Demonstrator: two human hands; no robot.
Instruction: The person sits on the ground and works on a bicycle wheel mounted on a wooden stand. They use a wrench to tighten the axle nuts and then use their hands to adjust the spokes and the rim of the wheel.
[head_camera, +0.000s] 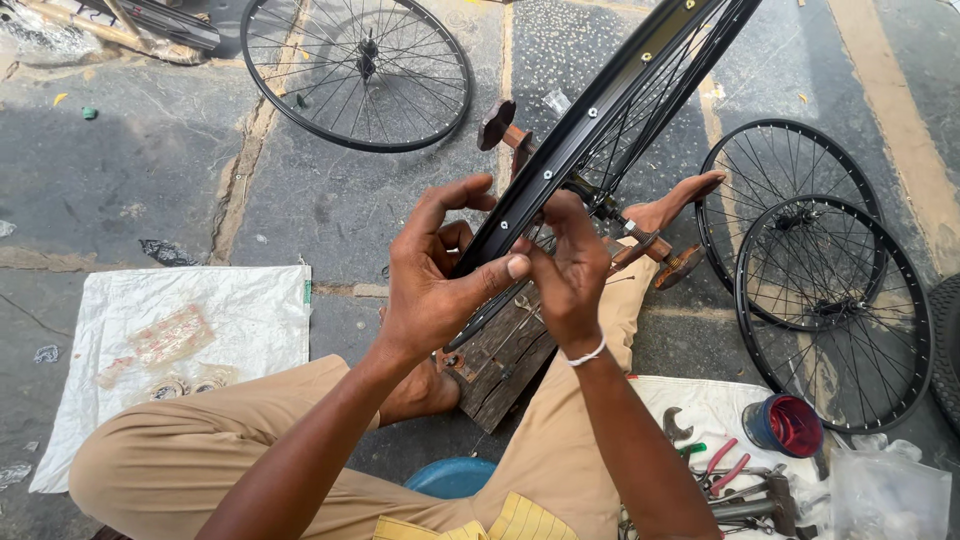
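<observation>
Hands meet at the black metal bicycle wheel rim (600, 115), which slants up from my lap toward the top right. My left hand (435, 275) curls around the rim's lower stretch, thumb pressed on its face; my right hand (570, 275) pinches the same spot — fingers closed on it. Beneath sits a worn wooden block (500, 365). Two spoked black wheels (830, 300) lie on the pavement to my right, another spoked wheel (360, 70) ahead.

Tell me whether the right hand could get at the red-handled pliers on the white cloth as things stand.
Probably yes, once it lets go: the right hand is pinching the black rim, while the red-handled pliers lie uncovered on the white cloth beside the right knee, nothing between.
</observation>
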